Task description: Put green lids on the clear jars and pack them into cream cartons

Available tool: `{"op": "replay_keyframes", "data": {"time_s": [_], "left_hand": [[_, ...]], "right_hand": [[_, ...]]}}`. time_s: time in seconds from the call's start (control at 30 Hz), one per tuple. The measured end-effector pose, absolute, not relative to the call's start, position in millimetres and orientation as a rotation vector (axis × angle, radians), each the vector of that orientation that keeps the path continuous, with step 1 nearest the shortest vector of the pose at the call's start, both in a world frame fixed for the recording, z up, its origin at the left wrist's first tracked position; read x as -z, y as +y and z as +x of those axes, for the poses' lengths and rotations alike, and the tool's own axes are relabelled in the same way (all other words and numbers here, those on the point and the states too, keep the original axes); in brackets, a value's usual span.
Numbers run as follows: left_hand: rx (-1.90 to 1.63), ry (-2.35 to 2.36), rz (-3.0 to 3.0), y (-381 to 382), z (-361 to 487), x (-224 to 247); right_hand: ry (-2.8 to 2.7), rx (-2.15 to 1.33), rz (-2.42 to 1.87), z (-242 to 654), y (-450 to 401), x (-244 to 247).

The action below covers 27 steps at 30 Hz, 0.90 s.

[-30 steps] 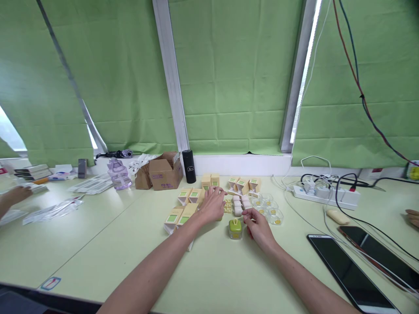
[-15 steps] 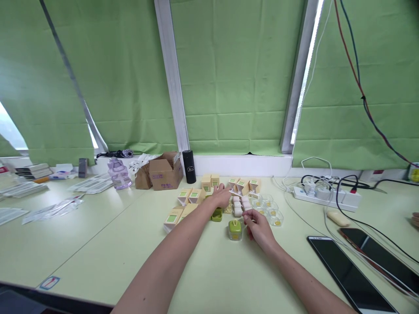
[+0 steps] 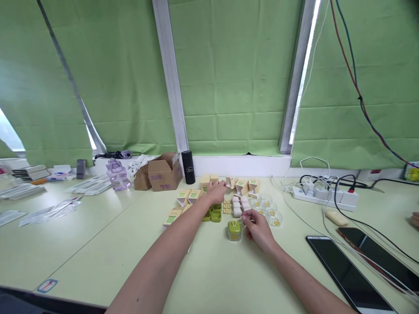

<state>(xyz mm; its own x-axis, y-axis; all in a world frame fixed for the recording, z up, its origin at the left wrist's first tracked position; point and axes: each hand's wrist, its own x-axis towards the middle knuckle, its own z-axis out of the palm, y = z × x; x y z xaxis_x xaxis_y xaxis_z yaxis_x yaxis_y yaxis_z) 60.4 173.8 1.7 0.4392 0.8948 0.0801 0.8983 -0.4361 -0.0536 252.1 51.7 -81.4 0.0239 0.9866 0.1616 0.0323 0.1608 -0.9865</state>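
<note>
My left hand (image 3: 216, 191) reaches to the back of the group, its fingertips closed at the edge of a small yellow box (image 3: 231, 182) that leans there. My right hand (image 3: 257, 226) rests on the table with thumb and fingers pinched; whatever lies between them is too small to make out. Just left of it stands a small clear container with a green lid (image 3: 234, 230) and a pale loop on top. Green square trays (image 3: 216, 215), tiny yellow pieces (image 3: 226, 206), white rounded pieces (image 3: 236, 212) and clear cups (image 3: 275, 219) lie between and beyond my hands.
More yellow boxes (image 3: 172, 216) stand to the left and back. Behind are a cardboard carton (image 3: 162, 175), a black bottle (image 3: 188, 167) and a purple bottle (image 3: 118, 175). On the right lie a power strip (image 3: 327, 198), cables and two phones (image 3: 347, 270).
My left hand has moved back and slightly left, uncovering more of the green trays and yellow pieces. The yellow box at its fingertips has turned a little. My right hand stays in place.
</note>
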Motion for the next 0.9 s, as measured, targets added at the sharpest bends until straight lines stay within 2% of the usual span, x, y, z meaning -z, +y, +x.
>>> {"op": "replay_keyframes", "data": {"time_s": [0.3, 0.6, 0.9], "left_hand": [[0.393, -1.585, -2.499, 154, 44, -18], [0.727, -1.379, -2.425, 88, 35, -25], [0.7, -1.058, -2.427, 23, 43, -5]], "right_hand": [[-1.271, -1.042, -1.101, 252, 50, 77], [-1.258, -0.987, -1.041, 253, 43, 57], [-1.252, -1.066, -0.94, 259, 43, 43]]}}
